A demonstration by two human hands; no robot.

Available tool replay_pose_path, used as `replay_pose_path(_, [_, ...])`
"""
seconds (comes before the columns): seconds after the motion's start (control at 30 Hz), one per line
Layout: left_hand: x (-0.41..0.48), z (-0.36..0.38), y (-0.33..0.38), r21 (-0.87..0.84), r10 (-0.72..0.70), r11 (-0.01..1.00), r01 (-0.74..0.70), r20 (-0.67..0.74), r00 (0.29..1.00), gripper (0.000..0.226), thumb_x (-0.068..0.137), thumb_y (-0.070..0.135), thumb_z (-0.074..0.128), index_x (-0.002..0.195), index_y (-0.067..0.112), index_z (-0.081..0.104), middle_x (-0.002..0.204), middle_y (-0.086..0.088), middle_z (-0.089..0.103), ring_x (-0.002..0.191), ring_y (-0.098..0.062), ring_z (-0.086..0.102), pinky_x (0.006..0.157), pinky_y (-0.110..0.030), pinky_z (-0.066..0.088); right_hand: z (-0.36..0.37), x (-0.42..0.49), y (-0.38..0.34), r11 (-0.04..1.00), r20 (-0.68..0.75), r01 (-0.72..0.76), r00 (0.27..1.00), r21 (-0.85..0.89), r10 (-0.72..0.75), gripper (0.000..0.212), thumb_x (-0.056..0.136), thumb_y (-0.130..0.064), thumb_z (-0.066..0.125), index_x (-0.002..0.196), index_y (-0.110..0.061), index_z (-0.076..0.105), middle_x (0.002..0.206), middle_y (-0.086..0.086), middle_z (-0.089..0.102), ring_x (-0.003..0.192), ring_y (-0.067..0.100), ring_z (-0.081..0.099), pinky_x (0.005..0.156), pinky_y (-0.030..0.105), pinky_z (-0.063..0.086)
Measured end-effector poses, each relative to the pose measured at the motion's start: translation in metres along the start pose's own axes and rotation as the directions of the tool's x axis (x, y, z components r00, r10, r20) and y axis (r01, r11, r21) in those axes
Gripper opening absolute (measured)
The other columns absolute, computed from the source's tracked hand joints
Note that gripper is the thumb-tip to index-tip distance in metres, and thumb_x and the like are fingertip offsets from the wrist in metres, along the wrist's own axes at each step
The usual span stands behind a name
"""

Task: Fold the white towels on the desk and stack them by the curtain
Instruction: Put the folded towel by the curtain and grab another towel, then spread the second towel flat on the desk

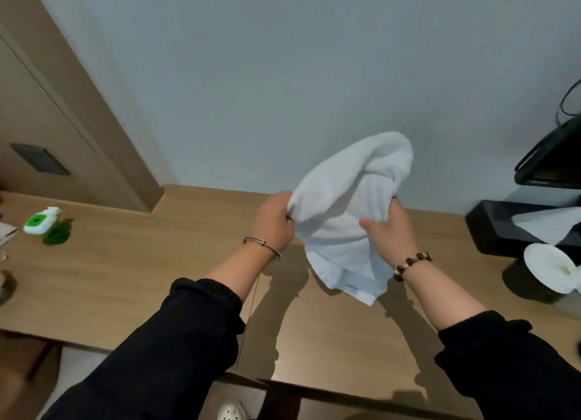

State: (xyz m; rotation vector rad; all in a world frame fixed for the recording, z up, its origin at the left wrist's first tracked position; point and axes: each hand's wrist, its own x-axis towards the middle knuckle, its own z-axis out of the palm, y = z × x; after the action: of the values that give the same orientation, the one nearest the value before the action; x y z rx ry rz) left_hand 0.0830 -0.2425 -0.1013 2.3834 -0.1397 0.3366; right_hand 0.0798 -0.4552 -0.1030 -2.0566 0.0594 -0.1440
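Note:
A crumpled white towel [342, 218] hangs in the air above the wooden desk [157, 262], bunched at the top with a hemmed corner drooping toward the desk. My left hand [275, 225] pinches its left edge; a thin metal bangle is on that wrist. My right hand [390, 231] grips the towel's right side from behind, a beaded bracelet on the wrist. No other towel and no curtain are in view.
A green and white bottle [42, 221] stands at the desk's left. A black tissue box [503, 228] and a white paper roll [550, 272] sit at the right, a black appliance [553, 159] above them. A grey wall rises behind; a white shoe [231, 411] shows below.

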Motion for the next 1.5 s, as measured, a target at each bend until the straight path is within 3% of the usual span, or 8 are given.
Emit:
replay_pose_path(0.13, [0.006, -0.036, -0.013, 0.063, -0.162, 0.983, 0.174, -0.163, 0.973, 0.023, 0.065, 0.001, 0.038, 0.07, 0.002, 0.06, 0.067, -0.015, 0.059, 0.069, -0.029, 0.051, 0.056, -0.029, 0.021, -0.018, 0.0, 0.012, 0.97, 0.024, 0.151, 0.989, -0.191, -0.149, 0.02, 0.085, -0.005, 0.061, 0.1, -0.015, 0.054, 0.093, -0.001, 0.055, 0.082, 0.016, 0.051, 0.066, 0.027, 0.038])
replay_pose_path(0.3, [0.009, -0.072, -0.059, 0.376, -0.39, 0.83, 0.413, -0.14, 0.91, 0.019, 0.083, 0.01, 0.052, 0.098, 0.007, 0.063, 0.106, -0.022, 0.064, 0.098, -0.039, 0.059, 0.068, -0.03, 0.035, -0.024, -0.019, 0.01, 0.684, 0.158, 0.6, 0.788, -0.415, -0.595, 0.014, 0.075, 0.004, 0.055, 0.085, -0.003, 0.061, 0.082, 0.01, 0.059, 0.076, 0.029, 0.053, 0.066, 0.023, 0.033])
replay_pose_path(0.43, [-0.021, -0.067, -0.092, 0.511, -0.657, 0.617, 0.599, -0.084, 0.749, 0.074, 0.088, 0.015, 0.052, 0.149, 0.027, 0.013, 0.15, -0.011, 0.027, 0.136, -0.031, 0.028, 0.104, -0.051, 0.03, -0.001, -0.043, 0.038, 0.821, 0.48, 0.392, 0.861, -0.416, -0.168, 0.036, 0.088, -0.033, 0.059, 0.12, -0.018, 0.057, 0.122, -0.003, 0.056, 0.117, 0.016, 0.047, 0.093, 0.024, 0.035])
replay_pose_path(0.63, [-0.055, 0.007, -0.097, 0.524, -0.49, 0.794, 0.308, 0.253, 0.834, 0.07, 0.094, 0.033, 0.044, 0.151, 0.029, 0.002, 0.156, -0.002, 0.016, 0.142, -0.024, 0.016, 0.111, -0.054, 0.022, 0.051, -0.041, 0.062, 0.839, 0.391, 0.182, 0.919, -0.513, 0.039, 0.054, 0.096, -0.039, 0.046, 0.144, -0.018, 0.032, 0.156, 0.005, 0.02, 0.143, 0.022, 0.015, 0.115, 0.036, 0.016])
replay_pose_path(0.8, [-0.085, 0.079, -0.115, 0.464, -0.527, 0.834, 0.298, 0.511, 0.678, 0.073, 0.094, 0.057, 0.033, 0.149, 0.034, -0.01, 0.159, 0.001, -0.008, 0.145, -0.027, -0.005, 0.111, -0.06, 0.011, 0.105, -0.034, 0.104, 0.685, 0.42, 0.218, 0.897, -0.695, 0.141, 0.062, 0.097, -0.047, 0.034, 0.15, -0.025, 0.011, 0.159, 0.002, 0.003, 0.146, 0.023, 0.002, 0.115, 0.048, 0.005])
replay_pose_path(1.03, [-0.108, 0.119, -0.149, 0.586, -0.396, 0.8, 0.131, 0.352, 0.848, 0.08, 0.085, 0.07, 0.025, 0.146, 0.039, -0.017, 0.156, 0.001, -0.021, 0.142, -0.027, -0.022, 0.106, -0.066, -0.004, 0.137, -0.033, 0.162, 0.642, 0.322, 0.267, 0.946, -0.718, -0.033, 0.062, 0.095, -0.051, 0.031, 0.15, -0.032, 0.009, 0.158, -0.003, 0.009, 0.145, 0.019, 0.004, 0.114, 0.048, 0.011])
replay_pose_path(1.3, [-0.096, 0.118, -0.114, 0.344, -0.225, 0.93, 0.132, 0.247, 0.942, 0.044, 0.093, 0.041, 0.042, 0.132, 0.021, 0.045, 0.141, -0.004, 0.039, 0.128, -0.026, 0.038, 0.103, -0.047, 0.033, 0.135, -0.026, 0.163, 0.74, 0.312, 0.278, 0.945, -0.612, -0.096, 0.061, 0.092, -0.01, 0.034, 0.149, -0.026, 0.019, 0.158, -0.003, 0.011, 0.145, 0.016, 0.007, 0.117, 0.046, 0.01])
replay_pose_path(1.5, [-0.152, 0.126, -0.082, 0.548, -0.22, 0.837, -0.003, 0.34, 0.914, 0.056, 0.087, 0.049, 0.049, 0.132, 0.017, 0.04, 0.134, -0.008, 0.041, 0.122, -0.028, 0.04, 0.098, -0.047, 0.039, 0.126, -0.075, 0.154, 0.872, 0.255, 0.198, 0.963, -0.447, -0.088, 0.063, 0.087, -0.002, 0.044, 0.147, -0.016, 0.027, 0.155, 0.002, 0.023, 0.143, 0.02, 0.017, 0.117, 0.043, 0.011])
